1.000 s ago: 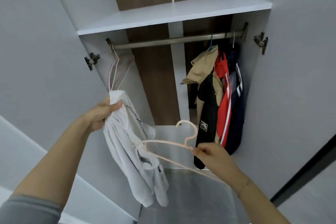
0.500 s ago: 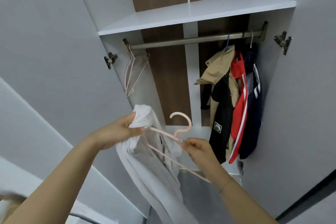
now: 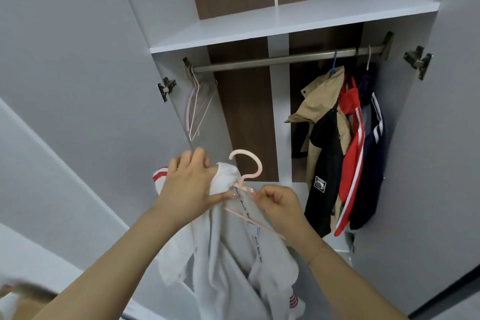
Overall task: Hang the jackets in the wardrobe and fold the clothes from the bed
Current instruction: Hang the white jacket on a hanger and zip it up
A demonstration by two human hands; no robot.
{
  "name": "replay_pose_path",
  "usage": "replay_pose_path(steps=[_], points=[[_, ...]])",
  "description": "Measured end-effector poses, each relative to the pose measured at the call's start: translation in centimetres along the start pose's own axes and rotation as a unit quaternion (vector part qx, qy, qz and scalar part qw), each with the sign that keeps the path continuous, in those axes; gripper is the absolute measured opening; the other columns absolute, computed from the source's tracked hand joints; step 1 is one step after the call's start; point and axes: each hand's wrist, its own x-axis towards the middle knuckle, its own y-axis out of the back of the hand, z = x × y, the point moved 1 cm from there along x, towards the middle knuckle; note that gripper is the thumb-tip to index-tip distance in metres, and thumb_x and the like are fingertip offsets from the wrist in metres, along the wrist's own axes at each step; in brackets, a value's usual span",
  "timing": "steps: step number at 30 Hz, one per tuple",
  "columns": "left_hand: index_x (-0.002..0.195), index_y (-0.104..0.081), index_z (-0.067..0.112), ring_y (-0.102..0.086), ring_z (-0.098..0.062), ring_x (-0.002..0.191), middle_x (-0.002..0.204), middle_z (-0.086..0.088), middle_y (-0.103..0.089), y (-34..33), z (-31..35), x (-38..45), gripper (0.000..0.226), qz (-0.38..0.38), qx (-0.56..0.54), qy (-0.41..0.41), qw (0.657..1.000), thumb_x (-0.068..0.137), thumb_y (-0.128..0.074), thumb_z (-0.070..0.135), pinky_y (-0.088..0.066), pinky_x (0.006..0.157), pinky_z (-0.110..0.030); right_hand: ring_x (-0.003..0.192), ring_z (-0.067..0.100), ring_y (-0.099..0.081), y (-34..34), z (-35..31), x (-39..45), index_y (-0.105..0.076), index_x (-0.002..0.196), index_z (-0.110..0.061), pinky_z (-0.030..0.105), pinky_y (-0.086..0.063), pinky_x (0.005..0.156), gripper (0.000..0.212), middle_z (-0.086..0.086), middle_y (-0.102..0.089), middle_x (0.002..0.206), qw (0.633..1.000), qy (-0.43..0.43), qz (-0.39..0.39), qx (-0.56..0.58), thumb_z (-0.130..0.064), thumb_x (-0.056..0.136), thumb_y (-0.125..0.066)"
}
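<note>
My left hand (image 3: 191,184) gripping white jacket (image 3: 231,249) collar, bunched. My right hand (image 3: 279,202) pinching pink hanger (image 3: 245,171) neck, hook pointing up. Jacket hanging below hands, front of open wardrobe (image 3: 293,18); other jackets (image 3: 345,143) hanging at 2 o'clock.

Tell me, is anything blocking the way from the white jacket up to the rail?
Nothing visible does. The jacket and its hanger sit below a bare stretch of rail, between the empty hangers and the hung jackets.

No legible txt, black jacket (image 3: 323,171) patch logo (image 3: 319,184) — too small to read
</note>
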Motion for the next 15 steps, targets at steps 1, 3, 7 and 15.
replay_pose_path(steps=[1, 3, 7, 15], points=[[0.107, -0.065, 0.026, -0.049, -0.019, 0.097, 0.102, 0.006, -0.051, 0.0, 0.0, 0.4, 0.069, 0.02, -0.029, -0.015, 0.999, 0.078, -0.036, 0.082, -0.036, 0.087, -0.036, 0.055, 0.012, -0.027, 0.1, -0.3, 0.4, -0.048, 0.064, 0.011, 0.028, -0.025, 0.057, 0.043, 0.004, -0.031, 0.056, 1.0, 0.003, -0.001, -0.01, -0.015, 0.091, -0.066], [0.111, -0.065, 0.035, -0.06, -0.014, 0.1, 0.102, 0.019, -0.062, 0.0, -0.6, 1.2, 0.061, -0.004, -0.213, -0.028, 0.977, 0.079, -0.041, 0.08, -0.043, 0.09, -0.031, 0.054, 0.012, -0.033, 0.6, -1.2, 1.3, -0.059, 0.063, -0.002, 0.031, -0.029, 0.059, 0.036, 0.002, -0.041, 0.054, 0.999, 0.003, -0.002, -0.054, -0.022, 0.091, -0.067], [0.103, -0.059, 0.051, -0.061, 0.002, 0.098, 0.101, 0.031, -0.066, -1.0, -2.3, 2.2, 0.015, -0.03, -0.406, 0.04, 0.912, 0.089, -0.055, 0.053, -0.043, 0.087, -0.01, 0.059, 0.012, -0.053, 3.0, -4.2, 3.5, -0.068, 0.075, -0.026, 0.035, -0.046, 0.063, 0.021, -0.001, -0.065, 0.069, 0.972, 0.058, 0.016, -0.226, -0.034, 0.093, -0.063], [0.105, -0.066, 0.04, -0.065, 0.002, 0.092, 0.1, 0.016, -0.071, 2.1, -5.4, 2.4, 0.029, 0.051, -0.531, 0.117, 0.838, 0.082, -0.055, 0.054, -0.048, 0.082, -0.023, 0.107, 0.008, -0.058, 7.1, 2.7, 2.0, -0.063, 0.11, -0.032, 0.028, -0.047, 0.095, 0.022, -0.004, -0.064, 0.116, 0.968, -0.04, 0.236, 0.072, -0.023, 0.098, -0.046]])
